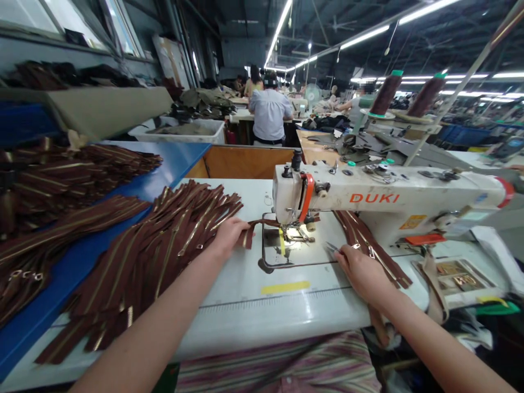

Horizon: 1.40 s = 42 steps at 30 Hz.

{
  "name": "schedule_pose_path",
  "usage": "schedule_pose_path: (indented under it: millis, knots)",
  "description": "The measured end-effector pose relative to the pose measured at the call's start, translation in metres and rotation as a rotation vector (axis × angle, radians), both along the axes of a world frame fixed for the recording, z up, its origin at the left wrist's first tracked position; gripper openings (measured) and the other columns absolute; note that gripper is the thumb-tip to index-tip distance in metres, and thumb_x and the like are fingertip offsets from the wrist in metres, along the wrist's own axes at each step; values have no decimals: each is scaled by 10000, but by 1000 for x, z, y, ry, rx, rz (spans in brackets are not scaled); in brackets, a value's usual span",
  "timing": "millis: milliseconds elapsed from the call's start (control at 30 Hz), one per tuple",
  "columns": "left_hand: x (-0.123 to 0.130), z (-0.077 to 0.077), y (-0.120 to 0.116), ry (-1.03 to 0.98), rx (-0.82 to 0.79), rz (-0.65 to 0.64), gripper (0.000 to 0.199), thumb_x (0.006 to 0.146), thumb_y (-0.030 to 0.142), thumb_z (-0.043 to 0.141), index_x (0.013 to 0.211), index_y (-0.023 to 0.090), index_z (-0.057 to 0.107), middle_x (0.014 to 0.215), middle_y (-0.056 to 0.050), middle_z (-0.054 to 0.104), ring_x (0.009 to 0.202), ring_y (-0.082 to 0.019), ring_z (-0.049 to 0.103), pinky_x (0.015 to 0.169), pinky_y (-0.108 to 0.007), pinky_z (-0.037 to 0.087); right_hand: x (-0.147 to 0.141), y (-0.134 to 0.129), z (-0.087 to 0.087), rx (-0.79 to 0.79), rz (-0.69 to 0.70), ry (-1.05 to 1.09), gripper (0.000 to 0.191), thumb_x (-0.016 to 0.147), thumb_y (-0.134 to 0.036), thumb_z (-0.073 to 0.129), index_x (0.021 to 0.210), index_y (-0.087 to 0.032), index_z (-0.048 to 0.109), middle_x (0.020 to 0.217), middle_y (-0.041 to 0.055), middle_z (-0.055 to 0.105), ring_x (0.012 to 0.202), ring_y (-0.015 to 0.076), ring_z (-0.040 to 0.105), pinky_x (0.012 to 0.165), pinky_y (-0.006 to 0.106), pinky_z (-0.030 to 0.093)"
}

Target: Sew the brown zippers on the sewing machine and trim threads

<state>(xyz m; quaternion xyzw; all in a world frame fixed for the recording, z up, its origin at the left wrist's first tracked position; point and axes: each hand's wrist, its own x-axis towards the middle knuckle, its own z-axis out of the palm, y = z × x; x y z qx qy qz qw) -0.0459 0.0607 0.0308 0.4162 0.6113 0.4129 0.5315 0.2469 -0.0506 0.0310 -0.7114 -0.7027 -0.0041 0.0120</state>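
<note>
My left hand (230,237) is closed on the end of a brown zipper tape (246,239), just left of the needle area. From there the tape runs to the presser foot (285,232) of the white sewing machine (356,188). My right hand (366,270) rests right of the needle plate, closed around a small pointed metal tool (332,248); its two tips look slightly apart, and the rest is hidden in my fingers. Beside my left forearm lies a heap of brown zippers (164,240) with gold-coloured teeth. More brown zippers (374,248) with metal pulls lie behind my right hand.
A blue table (172,161) on the left bears further zipper bundles (61,185). Two brown thread cones (387,94) stand behind the machine. At the right is a small tray (462,278) of metal parts. A person in a light shirt (270,112) sits ahead.
</note>
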Motion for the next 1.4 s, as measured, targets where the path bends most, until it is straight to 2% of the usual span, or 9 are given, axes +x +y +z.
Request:
schedule_pose_path:
  millis: [100,200,333,400,533,667,900,1200,1400]
  knots:
    - [-2,5,-12,57,-50,-53,159,635,164,587,782,176,528,544,3,625,528,-173,641,440,-218,435,-2,3,-2,-4,3,48,247,983,-313,369,874,-168,536,849,115,697,789,245,687,557,263,344]
    - [-1,12,-20,132,-87,-155,188,653,135,589,839,166,584,488,23,604,437,-147,592,396,-196,399,-4,1,-3,-37,7,177,249,975,-319,364,879,-172,541,842,115,691,789,248,674,584,272,345]
    - [3,19,-26,211,-127,-293,72,667,189,603,728,161,629,358,58,507,240,-86,360,294,-183,217,-16,-9,-5,-82,74,554,293,944,-363,350,819,-186,546,754,74,650,738,216,625,609,275,358]
    - [3,18,-27,229,-132,-322,80,654,243,632,666,164,622,333,62,484,223,-75,308,291,-188,174,-28,-14,-7,-149,99,821,357,919,-456,346,793,-188,545,626,20,565,619,176,562,562,263,350]
    - [-3,13,-31,187,-98,-309,151,598,285,667,561,167,581,403,27,551,349,-99,464,366,-185,312,-53,-17,-9,-421,-11,1349,523,784,-695,429,802,-182,529,510,-83,356,389,76,314,396,218,211]
    - [-4,4,-47,89,-74,-267,206,563,344,684,579,163,588,516,-9,619,470,-134,562,475,-225,426,-74,-15,-7,-583,-90,1625,552,710,-718,541,805,-174,526,516,-99,362,353,38,272,360,195,134]
    - [0,-13,-72,-22,13,-70,326,558,470,680,624,176,556,533,14,594,530,-140,578,534,-234,441,-98,-11,0,-680,-209,1761,407,857,-550,498,795,-150,546,500,-80,408,344,44,322,350,187,175]
    - [0,-14,-84,-43,64,-24,278,590,429,668,659,168,604,561,25,578,556,-142,540,565,-249,431,-118,2,-1,-717,-243,1784,365,965,-372,362,762,-135,552,491,-52,444,334,63,369,338,193,200]
    - [1,-16,-86,-46,74,-19,283,576,434,667,641,163,615,557,21,575,556,-142,526,569,-250,421,-123,4,2,-715,-266,1777,386,972,-376,362,748,-128,556,483,-48,462,331,61,386,333,189,218]
